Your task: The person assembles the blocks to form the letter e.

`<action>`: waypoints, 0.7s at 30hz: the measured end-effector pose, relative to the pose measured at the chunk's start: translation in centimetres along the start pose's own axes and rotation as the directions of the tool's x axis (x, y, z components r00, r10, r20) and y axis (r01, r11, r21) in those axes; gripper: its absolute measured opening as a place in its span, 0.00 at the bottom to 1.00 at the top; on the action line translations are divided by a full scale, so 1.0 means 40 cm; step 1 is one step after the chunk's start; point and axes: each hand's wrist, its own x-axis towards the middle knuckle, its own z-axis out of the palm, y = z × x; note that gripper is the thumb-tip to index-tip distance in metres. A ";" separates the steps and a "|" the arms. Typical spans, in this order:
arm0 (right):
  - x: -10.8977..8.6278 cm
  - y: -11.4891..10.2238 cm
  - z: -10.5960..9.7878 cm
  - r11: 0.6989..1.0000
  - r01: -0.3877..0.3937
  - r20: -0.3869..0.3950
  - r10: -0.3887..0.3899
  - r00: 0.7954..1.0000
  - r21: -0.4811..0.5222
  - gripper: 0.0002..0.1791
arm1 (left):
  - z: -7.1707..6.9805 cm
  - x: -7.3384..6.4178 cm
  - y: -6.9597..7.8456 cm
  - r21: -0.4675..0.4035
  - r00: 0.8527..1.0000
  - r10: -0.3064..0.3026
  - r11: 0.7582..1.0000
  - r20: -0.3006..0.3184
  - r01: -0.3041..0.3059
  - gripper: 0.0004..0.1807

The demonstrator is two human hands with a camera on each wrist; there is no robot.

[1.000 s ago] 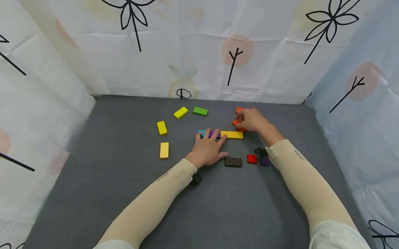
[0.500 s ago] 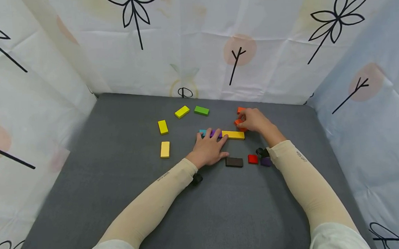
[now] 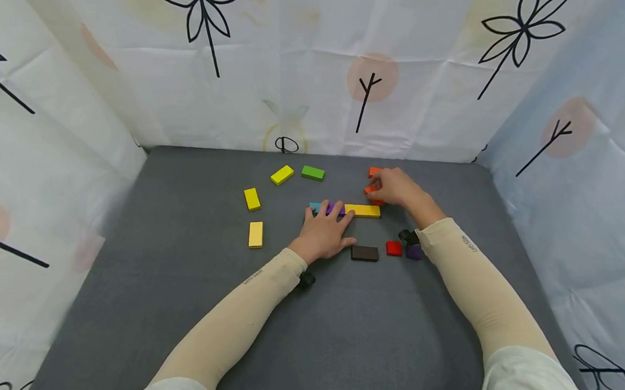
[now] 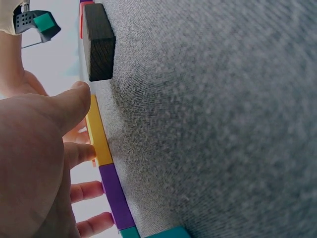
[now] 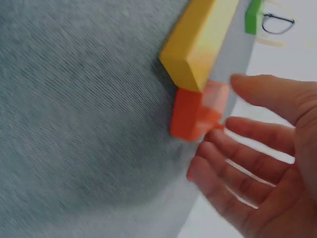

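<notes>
In the head view, my left hand (image 3: 325, 233) spreads its fingers over a row of flat blocks: a teal block (image 3: 314, 206), a purple block (image 3: 336, 208) and a yellow block (image 3: 364, 210). Its fingertips (image 4: 101, 222) touch the row's side in the left wrist view. At the row's right end, my right hand (image 3: 394, 187) reaches over an orange block (image 5: 187, 115), thumb and fingers apart around it, fingertips right at its edge. Another orange block (image 3: 374, 171) lies just beyond that hand. Fingers partly hide the orange pieces.
Near the hands lie a dark brown block (image 3: 364, 253), a red block (image 3: 393, 248) and a dark purple block (image 3: 414, 252). Several yellow blocks (image 3: 255, 235) and a green block (image 3: 313, 173) curve around the left and back. Patterned cloth (image 3: 304, 58) walls the grey table (image 3: 191, 321).
Both hands and the blocks hold almost the same places; the head view shifts slightly.
</notes>
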 end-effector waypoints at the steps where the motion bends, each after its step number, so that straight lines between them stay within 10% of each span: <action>1: 0.000 0.001 -0.008 1.000 0.009 -0.015 -0.009 1.000 -0.006 0.26 | 0.000 0.000 -0.001 0.003 1.000 0.001 1.000 -0.001 -0.001 0.41; 10: 0.037 0.031 -0.100 0.998 0.062 -0.081 -0.060 0.995 0.027 0.23 | 0.001 0.000 -0.002 -0.001 1.000 -0.001 1.000 0.013 0.001 0.42; 21: 0.093 0.069 -0.070 1.000 0.022 -0.018 -0.021 1.000 0.020 0.24 | -0.004 -0.007 -0.001 0.000 1.000 0.003 1.000 0.013 -0.003 0.41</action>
